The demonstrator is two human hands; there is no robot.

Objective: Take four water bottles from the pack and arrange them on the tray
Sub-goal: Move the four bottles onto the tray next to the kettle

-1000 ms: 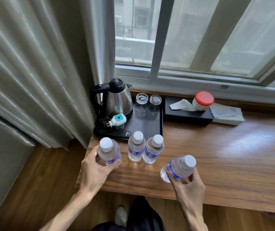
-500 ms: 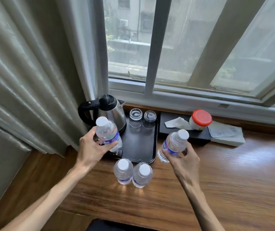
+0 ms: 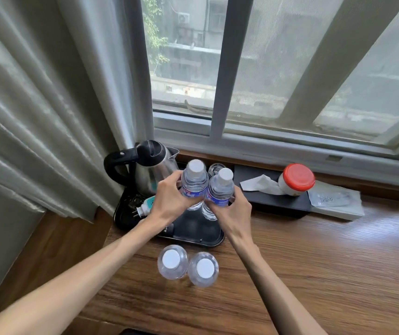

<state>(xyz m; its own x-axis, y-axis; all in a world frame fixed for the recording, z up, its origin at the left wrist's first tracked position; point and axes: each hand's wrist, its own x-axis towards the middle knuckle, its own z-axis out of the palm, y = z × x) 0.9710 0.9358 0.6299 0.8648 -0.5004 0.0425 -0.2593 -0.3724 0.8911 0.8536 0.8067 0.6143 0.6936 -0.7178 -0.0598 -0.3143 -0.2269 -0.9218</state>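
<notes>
My left hand grips a clear water bottle with a white cap and blue label, upright over the black tray. Beside it, touching, my right hand grips a second water bottle of the same kind. Both bottles stand close together over the tray's middle; I cannot tell whether their bases touch it. Two more capped bottles stand side by side on the wooden table in front of the tray.
On the tray's left stand a steel kettle and a white-teal plug; a glass shows behind the bottles. A black tissue box with a red-lidded jar lies to the right. Curtain hangs left, window behind.
Both hands have carried their bottles forward and inward over the tray, bringing them together. The view has moved closer; the two standing bottles stay in place on the table.
</notes>
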